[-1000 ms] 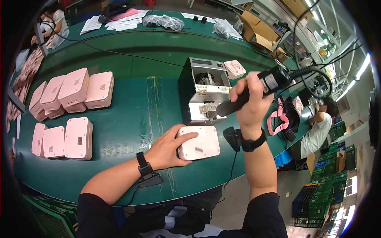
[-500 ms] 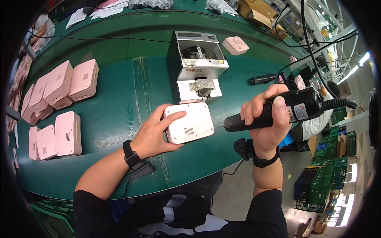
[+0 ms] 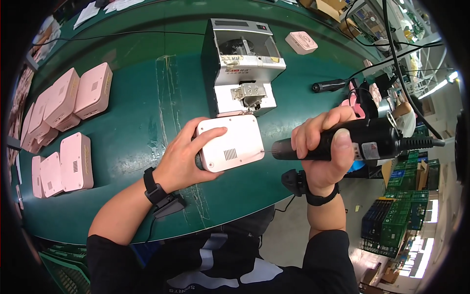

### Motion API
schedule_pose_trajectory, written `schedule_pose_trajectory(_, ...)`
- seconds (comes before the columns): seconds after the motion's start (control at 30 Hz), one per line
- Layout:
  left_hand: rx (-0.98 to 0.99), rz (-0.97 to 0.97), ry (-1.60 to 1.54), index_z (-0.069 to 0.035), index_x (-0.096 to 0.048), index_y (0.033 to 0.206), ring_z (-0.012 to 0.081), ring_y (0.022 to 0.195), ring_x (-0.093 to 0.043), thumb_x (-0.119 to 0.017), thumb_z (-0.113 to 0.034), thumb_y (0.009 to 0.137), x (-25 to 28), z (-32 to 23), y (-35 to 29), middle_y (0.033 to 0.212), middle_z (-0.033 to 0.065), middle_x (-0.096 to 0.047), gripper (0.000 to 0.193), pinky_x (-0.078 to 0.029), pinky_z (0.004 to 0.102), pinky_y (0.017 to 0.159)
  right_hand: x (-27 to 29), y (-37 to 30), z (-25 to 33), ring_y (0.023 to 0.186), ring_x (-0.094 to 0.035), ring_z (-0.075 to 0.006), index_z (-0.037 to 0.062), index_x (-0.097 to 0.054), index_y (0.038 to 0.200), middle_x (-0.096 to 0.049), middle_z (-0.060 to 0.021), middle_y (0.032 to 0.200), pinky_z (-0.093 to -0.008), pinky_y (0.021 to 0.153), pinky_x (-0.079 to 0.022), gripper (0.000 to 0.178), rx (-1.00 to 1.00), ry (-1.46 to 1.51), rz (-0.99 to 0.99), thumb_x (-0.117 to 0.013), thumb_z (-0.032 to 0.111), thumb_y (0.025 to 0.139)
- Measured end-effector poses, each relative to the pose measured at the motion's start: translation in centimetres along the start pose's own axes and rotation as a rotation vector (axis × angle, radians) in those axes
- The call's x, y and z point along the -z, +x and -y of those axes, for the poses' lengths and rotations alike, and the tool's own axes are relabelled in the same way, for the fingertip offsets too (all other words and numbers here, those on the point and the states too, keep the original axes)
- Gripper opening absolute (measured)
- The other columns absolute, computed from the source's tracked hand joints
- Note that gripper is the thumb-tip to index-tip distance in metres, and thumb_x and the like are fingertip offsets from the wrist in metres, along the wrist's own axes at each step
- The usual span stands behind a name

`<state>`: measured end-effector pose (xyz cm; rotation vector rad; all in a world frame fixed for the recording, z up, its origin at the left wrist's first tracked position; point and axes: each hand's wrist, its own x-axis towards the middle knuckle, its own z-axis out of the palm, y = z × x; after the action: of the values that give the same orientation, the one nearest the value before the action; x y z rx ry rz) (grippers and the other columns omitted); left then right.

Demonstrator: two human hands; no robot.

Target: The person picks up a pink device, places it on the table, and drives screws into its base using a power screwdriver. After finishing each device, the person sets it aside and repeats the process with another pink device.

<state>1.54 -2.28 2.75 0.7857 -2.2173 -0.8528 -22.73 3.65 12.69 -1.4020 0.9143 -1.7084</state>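
A pale pink plastic casing (image 3: 240, 134) is tilted up off the bench, its back with a small vent grille and corner screw holes towards me. My left hand (image 3: 181, 154) grips its left side, index finger laid across the back and thumb along the lower edge. In my right hand (image 3: 325, 152) is a black corded electric screwdriver (image 3: 374, 142), pointing left. Its thin bit is at the casing's lower right corner hole; whether it touches is too small to tell. Just beyond the casing stands a silver and black screw feeder (image 3: 242, 73).
Several similar pink casings (image 3: 95, 90) stand in two groups on the left of the green bench (image 3: 132, 142). Another pink casing (image 3: 301, 43) lies behind the feeder, to its right. A second black screwdriver (image 3: 329, 85) rests at the right. Black cables (image 3: 391, 44) hang there.
The screwdriver's bit has come closer to the casing's lower right corner. My left hand keeps its hold. The whole view has shifted slightly, with the feeder now higher in the picture.
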Motion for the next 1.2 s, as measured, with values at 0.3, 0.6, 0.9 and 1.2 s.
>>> schedule_pose_trajectory(0.3, -0.015, -0.004, 0.022, -0.015, -0.056, 0.133, 0.0370, 0.118, -0.056, -0.090, -0.020, 0.058, 0.0, -0.2, -0.3, 0.134, 0.0175, -0.046, 0.082, -0.051, 0.0417, 0.097, -2.5, 4.2, 1.8, 0.048, -0.048, -0.0166, 0.0060, -0.046, 0.102, -0.051, -0.0064, 0.066, -0.0351, 0.053, -0.045, 0.023, 0.072, 0.005, -0.091, -0.052, 0.028, 0.097)
schedule_pose_trajectory(0.6, -0.007, 0.010, 0.013, -0.021, -0.052, 0.137, 0.0381, 0.117, -0.054, -0.088, -0.023, 0.061, 0.2, -0.3, -0.7, 0.135, 0.0170, -0.044, 0.085, -0.050, 0.0435, 0.096, -3.7, 8.1, -0.1, 0.046, -0.048, -0.0174, 0.0040, -0.048, 0.101, -0.051, -0.0063, 0.064, -0.0354, 0.051, -0.044, 0.020, 0.105, -0.126, -0.108, -0.048, 0.024, 0.099)
schedule_pose_trajectory(0.9, 0.004, 0.011, 0.001, -0.020, -0.053, 0.136, 0.0377, 0.118, -0.055, -0.088, -0.023, 0.061, 0.4, 0.3, -0.6, 0.136, 0.0167, -0.044, 0.083, -0.050, 0.0433, 0.097, -3.4, 2.6, 2.1, 0.047, -0.048, -0.0170, 0.0067, -0.048, 0.102, -0.051, -0.0058, 0.066, -0.0351, 0.051, -0.043, 0.024, 0.074, 0.054, 0.048, -0.046, 0.031, 0.099)
schedule_pose_trajectory(1.2, -0.014, 0.017, 0.006, -0.022, -0.051, 0.137, 0.0375, 0.118, -0.054, -0.087, -0.023, 0.061, 0.0, -0.1, -0.4, 0.135, 0.0165, -0.043, 0.085, -0.049, 0.0439, 0.098, -2.4, 5.5, -0.1, 0.051, -0.050, -0.0175, 0.0072, -0.047, 0.104, -0.052, -0.0067, 0.069, -0.0365, 0.055, -0.044, 0.025, 0.233, -0.007, -0.060, -0.047, 0.031, 0.098)
